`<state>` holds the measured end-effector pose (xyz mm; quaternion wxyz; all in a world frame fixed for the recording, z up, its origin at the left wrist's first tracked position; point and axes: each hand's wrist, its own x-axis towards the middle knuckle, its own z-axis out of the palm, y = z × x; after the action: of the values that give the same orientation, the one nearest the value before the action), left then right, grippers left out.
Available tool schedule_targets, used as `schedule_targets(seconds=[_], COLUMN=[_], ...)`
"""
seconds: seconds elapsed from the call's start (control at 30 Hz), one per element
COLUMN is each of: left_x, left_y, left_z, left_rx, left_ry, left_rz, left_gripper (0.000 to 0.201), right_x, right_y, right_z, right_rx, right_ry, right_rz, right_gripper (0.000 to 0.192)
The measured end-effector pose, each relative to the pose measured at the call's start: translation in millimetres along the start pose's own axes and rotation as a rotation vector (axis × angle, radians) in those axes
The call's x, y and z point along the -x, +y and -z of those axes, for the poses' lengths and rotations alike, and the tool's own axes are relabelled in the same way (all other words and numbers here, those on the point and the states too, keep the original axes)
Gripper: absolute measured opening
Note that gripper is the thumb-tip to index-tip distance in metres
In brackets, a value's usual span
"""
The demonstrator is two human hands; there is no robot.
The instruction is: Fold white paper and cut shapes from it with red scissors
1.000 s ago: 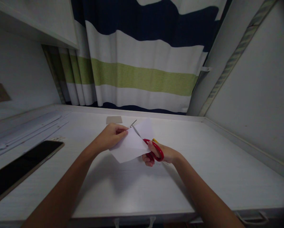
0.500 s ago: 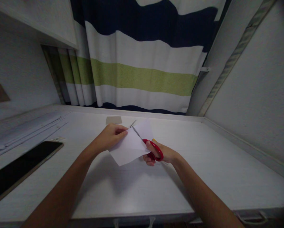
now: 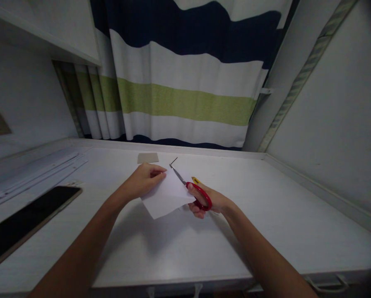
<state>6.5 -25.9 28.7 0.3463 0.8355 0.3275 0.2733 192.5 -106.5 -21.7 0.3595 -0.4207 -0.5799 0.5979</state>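
My left hand [image 3: 143, 181] pinches the upper left edge of a white sheet of paper [image 3: 165, 196], held a little above the white desk [image 3: 179, 248]. My right hand [image 3: 208, 202] grips red-handled scissors [image 3: 194, 190]; the blades point up and left along the paper's right edge, tip near my left fingers. The blades look nearly closed. A yellow bit [image 3: 196, 180] shows just behind the scissor handles.
A dark tablet or phone [image 3: 27, 219] lies at the left of the desk. A small tan card [image 3: 148, 157] lies near the back, by the striped curtain [image 3: 185, 95]. White slats [image 3: 33, 171] lie at the far left. Walls close the right side.
The right-hand flap of paper that stood beyond the scissors is gone from view; the scissors' blades have closed along the cut line. Both hands stay in nearly the same place.
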Motion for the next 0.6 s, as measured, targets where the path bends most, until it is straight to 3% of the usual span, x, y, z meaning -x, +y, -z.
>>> schedule_targets(seconds=[0.17, 0.33, 0.4, 0.5, 0.6], left_x=[-1.0, -3.3, -4.8, -6.2, -6.1], left_y=[-2.5, -7.0, -9.2, -14.3, -20.8], left_z=[3.9, 2.7, -4.2, -20.3, -35.0], left_rx=[0.011, 0.05, 0.063, 0.055, 0.063], left_ry=[0.062, 0.086, 0.058, -0.026, -0.236], left_rz=[0.038, 0.108, 0.111, 0.107, 0.088], left_gripper=[0.028, 0.039, 0.042, 0.043, 0.044], right_x=[-3.2, -7.0, -7.2, -8.0, -11.3], right_y=[-5.2, -8.6, -9.0, -7.1, -1.8], right_z=[5.5, 23.8, 28.9, 31.7, 32.2], right_rx=[-0.034, -0.106, -0.112, -0.091, -0.018], right_ry=[0.198, 0.613, 0.735, 0.798, 0.808], right_rz=[0.136, 0.261, 0.26, 0.27, 0.261], right_gripper=[0.046, 0.047, 0.046, 0.045, 0.044])
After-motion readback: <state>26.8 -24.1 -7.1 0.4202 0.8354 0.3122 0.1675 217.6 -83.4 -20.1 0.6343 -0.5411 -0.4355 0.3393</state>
